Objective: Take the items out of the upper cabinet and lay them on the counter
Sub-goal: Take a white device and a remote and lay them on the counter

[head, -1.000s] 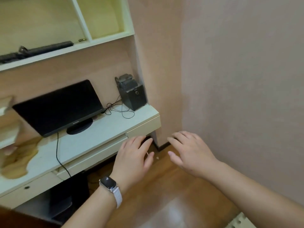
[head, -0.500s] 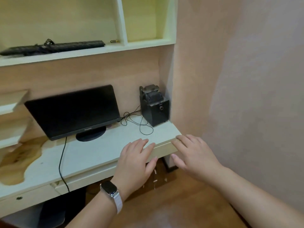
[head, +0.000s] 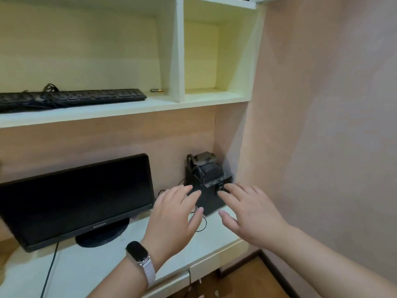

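A black keyboard (head: 73, 98) with its cable bundled on top lies on the wide upper shelf (head: 120, 109), left of a small battery (head: 156, 90). The narrower compartment (head: 206, 61) to the right holds nothing I can see. Both hands hover over the white counter (head: 90, 267), below the shelf. My left hand (head: 174, 218), with a watch on its wrist, is open with fingers spread. My right hand (head: 247, 214) is open too, its fingertips in front of the black speaker box (head: 211, 190).
A black monitor (head: 75, 198) stands on the counter at the left, its cable running down the front. Thin wires lie beside the speaker box. A pink wall (head: 322, 125) closes the right side. A dark item peeks from a higher shelf at the top edge.
The view has tilted up and moved closer, bringing the upper shelf into sight. Both hands have risen from the counter's front edge to the speaker box's level.
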